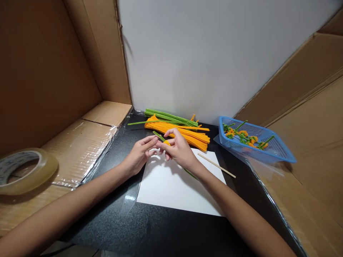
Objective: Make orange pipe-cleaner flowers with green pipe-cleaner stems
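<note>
My right hand [180, 149] is closed around a small piece of orange-yellow pipe cleaner [167, 142], with a green pipe cleaner [158, 135] sticking out of it up and to the left. From the left, my left hand [140, 153] meets it, thumb and index finger pinched at the same piece. Fingers hide part of the piece. Both hands are above a white sheet of paper [171, 189]. Beneath my right wrist a stretch of green pipe cleaner [190, 174] shows; whether it belongs to the held piece I cannot tell.
Behind my hands lie bundles of orange pipe cleaners [179, 134] and green pipe cleaners [168, 116]. A thin wooden stick [217, 165] rests right of centre. A blue basket [281, 155] holds several orange-and-green pieces. A tape roll [48, 167] sits on cardboard at left; cardboard walls flank the black table [112, 217].
</note>
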`<state>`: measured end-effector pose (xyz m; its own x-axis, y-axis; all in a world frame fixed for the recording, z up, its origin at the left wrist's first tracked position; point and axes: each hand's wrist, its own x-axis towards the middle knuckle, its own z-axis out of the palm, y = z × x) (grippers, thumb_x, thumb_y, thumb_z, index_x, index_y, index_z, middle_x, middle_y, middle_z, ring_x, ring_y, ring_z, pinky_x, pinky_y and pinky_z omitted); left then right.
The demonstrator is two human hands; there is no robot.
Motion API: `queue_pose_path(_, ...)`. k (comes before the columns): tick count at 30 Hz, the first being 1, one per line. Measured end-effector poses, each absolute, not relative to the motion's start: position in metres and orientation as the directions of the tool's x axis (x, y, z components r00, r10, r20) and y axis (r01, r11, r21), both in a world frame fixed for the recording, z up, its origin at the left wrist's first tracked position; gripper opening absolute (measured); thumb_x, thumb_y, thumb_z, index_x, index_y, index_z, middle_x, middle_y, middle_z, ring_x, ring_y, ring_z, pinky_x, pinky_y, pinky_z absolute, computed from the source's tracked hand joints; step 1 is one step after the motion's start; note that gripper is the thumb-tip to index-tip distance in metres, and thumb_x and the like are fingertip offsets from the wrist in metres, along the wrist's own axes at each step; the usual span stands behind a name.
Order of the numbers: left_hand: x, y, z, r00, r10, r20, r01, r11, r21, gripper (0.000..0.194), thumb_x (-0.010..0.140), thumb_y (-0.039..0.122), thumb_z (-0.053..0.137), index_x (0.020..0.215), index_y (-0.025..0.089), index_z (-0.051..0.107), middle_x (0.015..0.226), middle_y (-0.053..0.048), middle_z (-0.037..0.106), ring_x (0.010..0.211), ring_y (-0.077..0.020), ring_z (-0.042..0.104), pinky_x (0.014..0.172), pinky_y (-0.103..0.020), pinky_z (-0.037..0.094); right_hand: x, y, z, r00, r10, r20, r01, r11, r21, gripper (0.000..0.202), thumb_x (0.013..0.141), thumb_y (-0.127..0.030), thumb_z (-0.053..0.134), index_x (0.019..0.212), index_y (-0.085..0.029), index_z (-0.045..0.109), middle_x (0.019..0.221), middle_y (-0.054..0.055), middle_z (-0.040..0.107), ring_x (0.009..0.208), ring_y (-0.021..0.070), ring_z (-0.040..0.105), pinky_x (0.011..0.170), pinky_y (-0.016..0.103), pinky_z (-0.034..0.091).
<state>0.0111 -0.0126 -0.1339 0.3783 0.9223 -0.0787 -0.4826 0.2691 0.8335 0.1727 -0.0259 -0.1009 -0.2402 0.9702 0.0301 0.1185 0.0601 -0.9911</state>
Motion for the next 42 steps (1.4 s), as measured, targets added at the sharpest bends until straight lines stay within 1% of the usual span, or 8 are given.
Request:
queue_pose_path(4,0.009,-0.01,-0.131,0.392,0.919,-0.032,-0.43,0.214,0.877,0.029,0.076,0.036,0.082,0.084,0.012,0.069,0.078,-0.003,0.066,0.066,-0.0121,0.062,0.062,-0.023,0.05,0.173,-0.027,-0.099,-0.28,0.958,-0.063,0.117,-0.031,-0.993,0.055,0.076,-0.047,0.078,0.106,-0.025,0.037,0.062,-0.008,0.066,0.044,0.0127,0.06,0.041,0.02,0.043)
queue_pose_path(8,-0.003,0.009,-0.118,0.114,0.993,-0.015,-0.48,0.068,0.875,0.018,0.082,0.027,0.075,0.084,0.015,0.063,0.087,-0.006,0.072,0.075,-0.014,0.067,0.066,-0.022,0.053,0.191,-0.026,-0.083,-0.396,0.898,-0.191,0.279,-0.081,-0.957,0.071,0.075,-0.034,0.08,0.129,-0.023,0.036,0.071,-0.006,0.067,0.055,0.0148,0.067,0.047,0.022,0.049)
queue_pose_path(14,-0.029,0.039,-0.106,-0.188,0.977,-0.103,-0.533,-0.013,0.846,0.018,0.098,0.018,0.048,0.081,0.016,0.052,0.08,-0.006,0.073,0.067,-0.0124,0.068,0.062,-0.021,0.053,0.227,-0.017,-0.058,-0.372,0.923,-0.103,0.315,0.021,-0.949,0.03,0.077,-0.03,0.076,0.102,-0.017,0.064,0.074,0.002,0.072,0.055,0.0109,0.062,0.051,0.022,0.044)
queue_pose_path(23,-0.024,0.035,-0.113,-0.116,0.988,-0.098,-0.504,0.026,0.863,0.015,0.095,0.019,0.053,0.081,0.015,0.056,0.069,-0.001,0.066,0.059,-0.0142,0.068,0.054,-0.022,0.055,0.229,-0.005,-0.079,-0.151,0.987,-0.056,-0.463,-0.121,-0.878,0.033,0.057,-0.034,0.094,0.081,-0.024,0.074,0.072,-0.003,0.07,0.062,0.0072,0.06,0.06,0.02,0.05)
queue_pose_path(29,-0.024,0.037,-0.116,-0.052,0.994,-0.095,-0.574,0.048,0.818,0.015,0.094,0.017,0.053,0.08,0.014,0.055,0.076,-0.006,0.071,0.062,-0.0131,0.069,0.058,-0.022,0.057,0.223,-0.006,-0.092,-0.19,0.98,0.056,-0.562,-0.062,-0.825,0.023,0.064,-0.035,0.091,0.076,-0.027,0.073,0.067,-0.005,0.064,0.061,0.0078,0.055,0.058,0.021,0.049)
queue_pose_path(36,-0.023,0.036,-0.111,-0.135,0.972,-0.193,-0.622,0.069,0.78,0.013,0.097,0.015,0.048,0.086,0.014,0.053,0.079,-0.01,0.073,0.061,-0.0145,0.07,0.059,-0.023,0.058,0.216,-0.011,-0.092,-0.373,0.925,0.069,-0.024,0.065,-0.998,0.016,0.077,-0.029,0.08,0.092,-0.025,0.077,0.091,0.004,0.075,0.081,0.0156,0.067,0.069,0.028,0.054)
queue_pose_path(39,-0.024,0.04,-0.11,-0.135,0.938,-0.319,-0.72,0.128,0.682,0.017,0.1,0.011,0.041,0.087,0.013,0.052,0.069,-0.007,0.069,0.055,-0.0114,0.066,0.056,-0.02,0.057,0.211,-0.014,-0.095,-0.523,0.838,0.155,0.346,0.375,-0.86,0.03,0.088,-0.022,0.065,0.116,-0.026,0.073,0.118,0.009,0.073,0.103,0.0213,0.067,0.087,0.039,0.055)
queue_pose_path(42,-0.029,0.045,-0.115,-0.025,0.917,-0.397,-0.813,0.213,0.542,0.02,0.101,0.011,0.037,0.086,0.013,0.051,0.06,-0.003,0.06,0.044,-0.0077,0.056,0.045,-0.014,0.049,0.2,-0.021,-0.105,-0.676,0.715,0.179,0.399,0.559,-0.727,0.057,0.092,-0.017,0.059,0.146,-0.031,0.049,0.134,0.009,0.064,0.108,0.0186,0.065,0.09,0.037,0.056)
